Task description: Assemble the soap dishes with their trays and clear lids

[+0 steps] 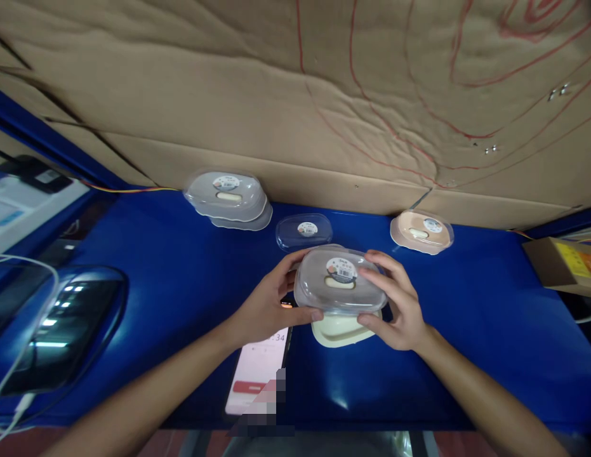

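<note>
Between my two hands is a small rounded grey box with a clear lid, a round label and a cream oval in its middle. My left hand holds its left end, thumb along the front edge. On the right end rest the fingers of my right hand, with the thumb at the front lower corner. Just below the box, partly covered by it, is a cream shallow tray. A loose clear lid with a round label lies behind my hands.
Similar grey boxes are stacked at the back left. A peach box sits back right. A lit phone lies by my left forearm. At far left are a black device and cables; a cardboard carton stands far right.
</note>
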Demonstrator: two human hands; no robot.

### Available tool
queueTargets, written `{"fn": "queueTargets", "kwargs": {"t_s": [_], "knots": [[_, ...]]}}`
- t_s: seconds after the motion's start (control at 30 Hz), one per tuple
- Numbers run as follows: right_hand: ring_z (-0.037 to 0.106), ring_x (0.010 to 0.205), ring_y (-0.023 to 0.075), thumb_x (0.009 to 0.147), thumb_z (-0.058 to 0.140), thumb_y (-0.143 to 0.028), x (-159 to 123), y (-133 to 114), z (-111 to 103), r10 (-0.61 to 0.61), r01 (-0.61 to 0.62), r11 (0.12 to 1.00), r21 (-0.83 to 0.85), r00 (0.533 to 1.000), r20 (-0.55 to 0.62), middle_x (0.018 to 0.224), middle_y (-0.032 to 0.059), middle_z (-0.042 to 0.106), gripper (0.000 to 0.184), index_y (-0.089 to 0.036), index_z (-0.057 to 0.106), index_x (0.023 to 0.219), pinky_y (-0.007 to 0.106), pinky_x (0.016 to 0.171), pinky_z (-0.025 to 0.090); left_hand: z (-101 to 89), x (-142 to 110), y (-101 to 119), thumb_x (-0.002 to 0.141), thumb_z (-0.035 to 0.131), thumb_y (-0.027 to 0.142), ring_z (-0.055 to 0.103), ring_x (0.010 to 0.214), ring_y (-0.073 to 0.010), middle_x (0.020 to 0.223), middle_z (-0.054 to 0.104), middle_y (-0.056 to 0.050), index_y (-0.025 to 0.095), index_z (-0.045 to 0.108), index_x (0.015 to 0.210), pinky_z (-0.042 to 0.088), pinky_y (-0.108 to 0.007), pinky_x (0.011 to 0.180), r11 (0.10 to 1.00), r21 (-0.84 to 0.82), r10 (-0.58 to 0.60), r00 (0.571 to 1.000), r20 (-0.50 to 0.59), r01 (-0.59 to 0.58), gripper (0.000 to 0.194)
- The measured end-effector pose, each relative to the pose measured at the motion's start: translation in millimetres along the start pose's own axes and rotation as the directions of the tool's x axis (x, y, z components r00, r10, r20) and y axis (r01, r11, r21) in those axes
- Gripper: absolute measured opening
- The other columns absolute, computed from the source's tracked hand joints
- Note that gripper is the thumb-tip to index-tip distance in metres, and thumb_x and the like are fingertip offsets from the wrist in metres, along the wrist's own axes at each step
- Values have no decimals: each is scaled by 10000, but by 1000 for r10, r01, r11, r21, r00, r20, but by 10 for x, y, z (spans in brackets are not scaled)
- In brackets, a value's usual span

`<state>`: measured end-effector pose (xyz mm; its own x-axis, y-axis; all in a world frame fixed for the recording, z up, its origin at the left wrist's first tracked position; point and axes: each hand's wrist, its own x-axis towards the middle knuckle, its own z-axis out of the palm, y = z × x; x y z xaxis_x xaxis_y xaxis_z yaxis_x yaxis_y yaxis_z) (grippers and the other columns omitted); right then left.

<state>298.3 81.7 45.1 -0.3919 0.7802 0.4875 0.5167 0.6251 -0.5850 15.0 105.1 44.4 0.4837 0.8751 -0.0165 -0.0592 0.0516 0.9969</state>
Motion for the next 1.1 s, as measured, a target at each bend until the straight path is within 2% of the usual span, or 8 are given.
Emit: {"fn": "queueTargets", "kwargs": {"t_s": [0.1, 0.2, 0.43, 0.6, 0.73, 0.93, 1.0, 1.1], "knots": [[517, 1481, 417, 984, 641, -601, -2, 35, -16, 92, -89, 987, 135, 996, -11, 1577, 109, 525, 600, -376, 560, 1534, 658, 1195, 487, -3, 15, 0, 692, 1010, 425, 691, 1318, -342, 1485, 675, -133, 311, 518, 1511, 580, -496, 1115, 1000, 17, 3, 1000, -16, -2, 963], [523, 1490, 387, 1044, 516, -622, 43, 158, -71, 192, -159, 959, 236, 973, -124, 1591, 111, 523, 568, -370, 517, 1553, 605, 1155, 536, 3, 12, 34, 657, 1031, 376, 701, 1297, -342, 1493, 669, -129, 308, 544, 1498, 584, -489, 1110, 999, 38, 9, 1000, -25, -8, 974], [478, 1522, 363, 1008, 647, -516, 151, 639, -162, 231, -286, 928, -240, 944, -236, 1565, 139, 544, 530, -308, 542, 1484, 645, 1282, 370, -19, 13, 78, 692, 1009, 418, 697, 1298, -345, 1501, 663, -142, 293, 549, 1498, 581, -495, 1120, 997, 66, 33, 998, -56, -29, 937], [310, 1635, 355, 1043, 585, -433, 94, 810, -62, 215, -233, 918, -320, 972, -91, 1632, 153, 489, 470, -278, 498, 1479, 692, 1291, 319, 2, 5, 81, 678, 1016, 424, 681, 1323, -358, 1505, 659, -135, 304, 550, 1510, 582, -494, 1118, 994, 98, 59, 998, -35, -56, 962], [296, 1643, 356, 1073, 468, -301, 62, 884, -24, 227, -219, 905, -365, 974, -21, 1650, 127, 499, 410, -270, 564, 1471, 706, 1293, 280, 17, 6, 80, 676, 1021, 383, 676, 1331, -357, 1512, 657, -121, 311, 566, 1495, 583, -488, 1113, 994, 87, 63, 998, -27, -60, 940], [318, 1638, 329, 1118, 403, -329, 103, 607, -133, 215, -203, 941, -271, 977, 15, 1740, 60, 400, 503, -374, 451, 1617, 669, 1311, 275, 15, 11, 82, 671, 1028, 345, 674, 1339, -354, 1499, 672, -102, 323, 579, 1494, 570, -476, 1132, 995, 63, 79, 996, -32, -77, 938], [358, 1622, 318, 1115, 463, -476, 118, 382, -185, 164, -150, 983, -102, 975, 148, 1744, 64, 395, 589, -391, 325, 1681, 615, 1310, 329, 17, 6, 81, 681, 1025, 354, 677, 1334, -348, 1495, 675, -102, 319, 583, 1492, 567, -469, 1133, 995, 59, 83, 996, -37, -81, 925], [316, 1641, 353, 993, 637, -673, 96, 66, -202, 81, -111, 992, 61, 928, 363, 1795, 93, 281, 914, -362, 190, 1727, 578, 1300, 380, 29, -4, 71, 720, 1004, 401, 683, 1323, -332, 1500, 671, -103, 317, 583, 1495, 568, -447, 1126, 995, 33, 97, 994, -39, -96, 886]]}}
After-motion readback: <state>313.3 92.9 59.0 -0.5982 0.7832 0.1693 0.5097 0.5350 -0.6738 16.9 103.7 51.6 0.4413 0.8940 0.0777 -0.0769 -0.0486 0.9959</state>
